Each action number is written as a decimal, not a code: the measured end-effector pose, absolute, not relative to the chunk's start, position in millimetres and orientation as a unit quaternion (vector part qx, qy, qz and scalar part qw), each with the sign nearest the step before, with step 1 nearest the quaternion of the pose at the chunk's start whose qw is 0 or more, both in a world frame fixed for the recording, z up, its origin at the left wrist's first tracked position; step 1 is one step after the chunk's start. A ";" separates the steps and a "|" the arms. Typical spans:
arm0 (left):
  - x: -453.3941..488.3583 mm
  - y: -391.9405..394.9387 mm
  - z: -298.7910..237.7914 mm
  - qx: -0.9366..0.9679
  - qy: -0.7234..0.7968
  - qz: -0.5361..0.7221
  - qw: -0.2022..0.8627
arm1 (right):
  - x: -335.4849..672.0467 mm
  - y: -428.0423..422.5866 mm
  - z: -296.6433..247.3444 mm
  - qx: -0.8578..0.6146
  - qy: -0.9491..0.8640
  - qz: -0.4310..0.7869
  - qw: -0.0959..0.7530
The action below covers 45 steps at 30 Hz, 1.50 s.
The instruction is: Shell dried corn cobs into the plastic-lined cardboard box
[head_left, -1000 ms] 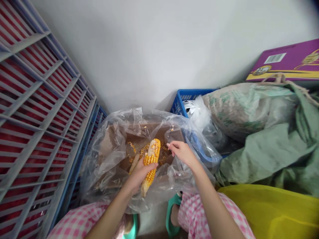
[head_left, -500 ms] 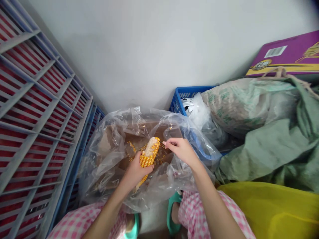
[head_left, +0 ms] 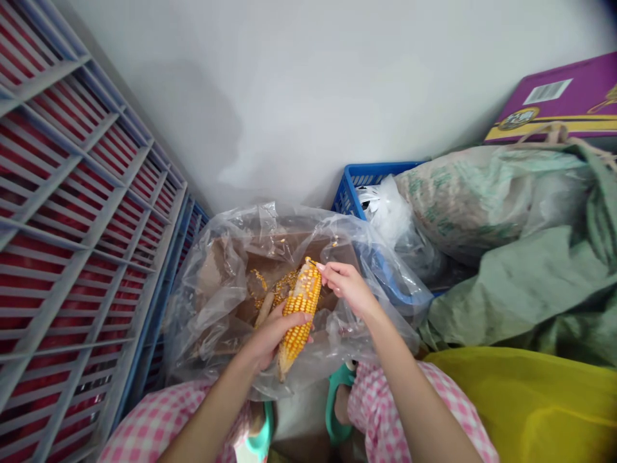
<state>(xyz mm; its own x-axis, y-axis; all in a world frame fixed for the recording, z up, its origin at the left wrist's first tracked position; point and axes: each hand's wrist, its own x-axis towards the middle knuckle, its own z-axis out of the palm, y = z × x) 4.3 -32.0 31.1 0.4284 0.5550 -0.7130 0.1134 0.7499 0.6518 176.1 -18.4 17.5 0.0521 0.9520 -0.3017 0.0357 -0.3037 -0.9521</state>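
My left hand (head_left: 274, 337) grips a yellow ear of dried corn (head_left: 299, 315) around its lower half, with the ear's tip pointing down. My right hand (head_left: 346, 287) reaches in from the right, its fingertips pressed against the ear's upper end. Kernels cover the side facing me. Below the ear, loose kernels (head_left: 274, 287) and a pale bare cob (head_left: 263, 310) lie in a cardboard box (head_left: 226, 270) lined with a clear plastic bag (head_left: 202, 321).
A stacked red-and-blue plastic crate (head_left: 72, 212) stands at the left. Behind the bag are a blue basket (head_left: 366, 183) and white plastic. Green woven sacks (head_left: 501, 212), a yellow tub (head_left: 525, 405) and a purple carton (head_left: 554, 96) fill the right. Pink checked trousers and teal slippers show below.
The ear has turned in my left hand, so its bare pale patch no longer faces me and kernels show instead. It now stands more upright, and my right fingertips have moved onto its upper end.
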 end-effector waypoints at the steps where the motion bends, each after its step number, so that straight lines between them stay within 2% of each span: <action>1: 4.0 -31.8 31.5 0.319 0.512 0.153 0.783 | 175.8 -18.5 19.0 -0.583 -0.404 0.559 0.430; 6: -0.2 -23.8 30.1 0.327 0.526 0.230 0.751 | 176.1 -18.5 23.3 -0.552 -0.390 0.563 0.476; 11: -2.7 -17.8 35.0 0.323 0.523 0.255 0.746 | 173.2 -20.1 28.6 -0.420 -0.277 0.726 0.469; 14: -1.9 -18.4 37.1 0.326 0.524 0.253 0.745 | 171.7 -21.2 31.1 -0.349 -0.244 0.779 0.461; 34: 3.2 -22.2 40.6 0.365 0.517 0.274 0.724 | 172.0 -21.5 30.7 -0.196 -0.161 0.860 0.442; 45: 8.5 -25.0 22.6 0.398 0.534 0.409 0.624 | 142.9 -22.9 22.5 -0.173 -0.143 0.887 0.403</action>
